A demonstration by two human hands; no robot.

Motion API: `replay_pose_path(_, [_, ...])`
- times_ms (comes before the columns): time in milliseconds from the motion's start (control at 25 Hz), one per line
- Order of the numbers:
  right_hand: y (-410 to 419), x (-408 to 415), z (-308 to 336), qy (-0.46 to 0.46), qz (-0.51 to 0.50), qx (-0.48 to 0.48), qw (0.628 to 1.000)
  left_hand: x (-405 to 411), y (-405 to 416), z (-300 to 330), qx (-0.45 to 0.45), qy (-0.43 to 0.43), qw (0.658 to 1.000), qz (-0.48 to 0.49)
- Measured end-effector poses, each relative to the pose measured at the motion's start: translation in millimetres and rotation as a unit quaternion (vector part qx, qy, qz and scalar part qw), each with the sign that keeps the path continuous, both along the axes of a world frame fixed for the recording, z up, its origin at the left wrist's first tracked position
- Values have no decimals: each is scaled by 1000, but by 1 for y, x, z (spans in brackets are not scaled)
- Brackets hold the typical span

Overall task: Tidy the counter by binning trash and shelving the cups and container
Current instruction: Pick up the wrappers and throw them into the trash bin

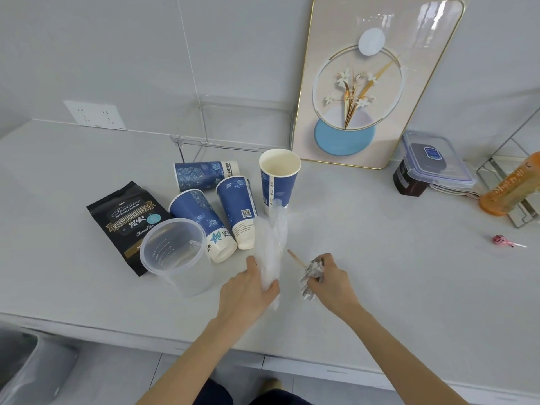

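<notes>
Head view: left hand (248, 290) closed around a clear plastic wrapper (271, 244), low on the white counter (380, 258). Right hand (330, 280) clenched on crumpled printed paper (312, 273) with a wooden stick (295, 257) poking out. Three blue paper cups (204, 175) lie tipped, one upright cup (279, 181) just behind the wrapper. Clear measuring container (178, 255) stands left, overlapping a black coffee bag (125, 217).

The pale counter (380, 258) carries three blue paper cups on their sides (217, 206), one upright cup (279, 182), a clear measuring jug (178, 255), a black coffee bag (128, 220), a lollipop (504, 241), a lidded box (435, 162) and a leaning framed picture (371, 83).
</notes>
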State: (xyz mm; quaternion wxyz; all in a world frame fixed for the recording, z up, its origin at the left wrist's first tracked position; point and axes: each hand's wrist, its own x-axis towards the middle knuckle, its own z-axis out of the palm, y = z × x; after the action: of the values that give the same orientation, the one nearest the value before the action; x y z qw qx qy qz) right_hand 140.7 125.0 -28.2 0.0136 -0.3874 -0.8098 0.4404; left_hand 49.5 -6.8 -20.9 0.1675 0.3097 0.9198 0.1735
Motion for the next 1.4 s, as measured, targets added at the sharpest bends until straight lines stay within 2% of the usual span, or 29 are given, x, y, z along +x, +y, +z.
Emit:
replay_pose_path(240, [5,-18,36,110,-60,-35,992,-19,3,54,121,21,991,57])
replay_pose_path(440, [-12,-52,66,152,-44,-46,986,-58,-22,85,191,52,978,65])
replay_pose_path(680, [-69,-111,97,182,2,-55,982,-116,-102,103,252,82,959,100])
replay_pose_path(1000, [-184,-199,105,206,70,-70,974,-184,-233,98,245,83,953,158])
replay_pose_path(1400, [-303,-279,73,160,159,-125,966,-236,-359,71,182,42,951,247])
